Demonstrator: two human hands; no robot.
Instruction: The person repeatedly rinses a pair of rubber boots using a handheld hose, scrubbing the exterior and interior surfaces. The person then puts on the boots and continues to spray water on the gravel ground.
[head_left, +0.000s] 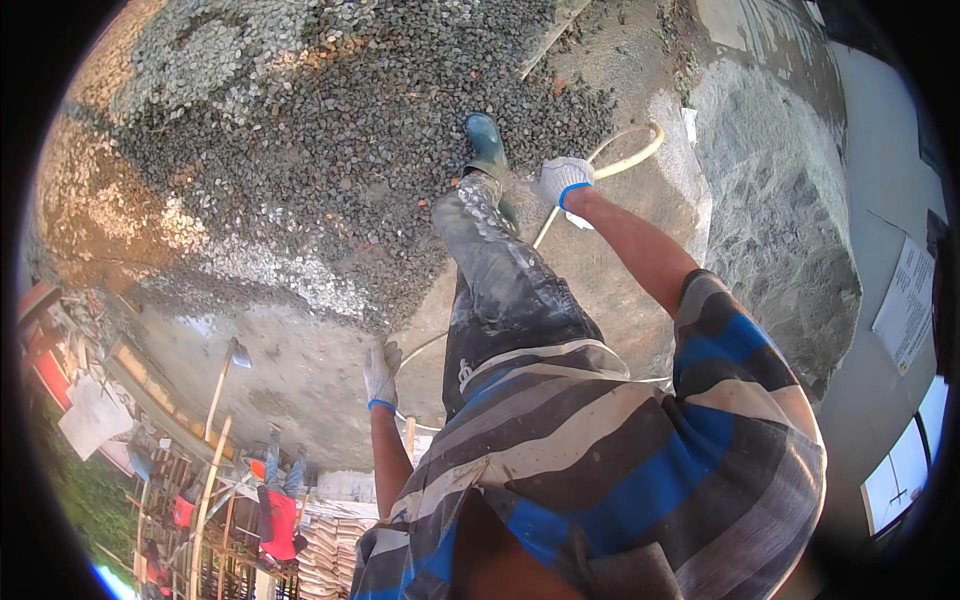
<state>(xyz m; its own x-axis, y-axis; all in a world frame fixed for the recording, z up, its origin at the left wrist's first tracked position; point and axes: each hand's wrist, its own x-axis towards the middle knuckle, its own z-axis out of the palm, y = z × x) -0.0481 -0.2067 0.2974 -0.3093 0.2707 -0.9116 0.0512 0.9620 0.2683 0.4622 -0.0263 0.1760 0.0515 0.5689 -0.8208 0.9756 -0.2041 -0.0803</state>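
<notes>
A pale yellow hose [632, 162] makes a loop to the right of my legs. My right hand [565, 182], in a white knit glove with a blue cuff, is closed around the hose. The hose runs down past my legs and partly behind my body. Lower and to the left, my left hand [381, 372] wears a matching glove. A thin length of the hose meets it, and its fingers appear curled on that length, partly hidden.
Loose grey gravel [340, 150] is heaped ahead and left, beside wet concrete ground [290, 385]. A large rough grey block [770, 200] stands at the right. At lower left are a long-handled shovel [222, 385], a person in red [281, 525], stacked bags [325, 550] and wooden poles.
</notes>
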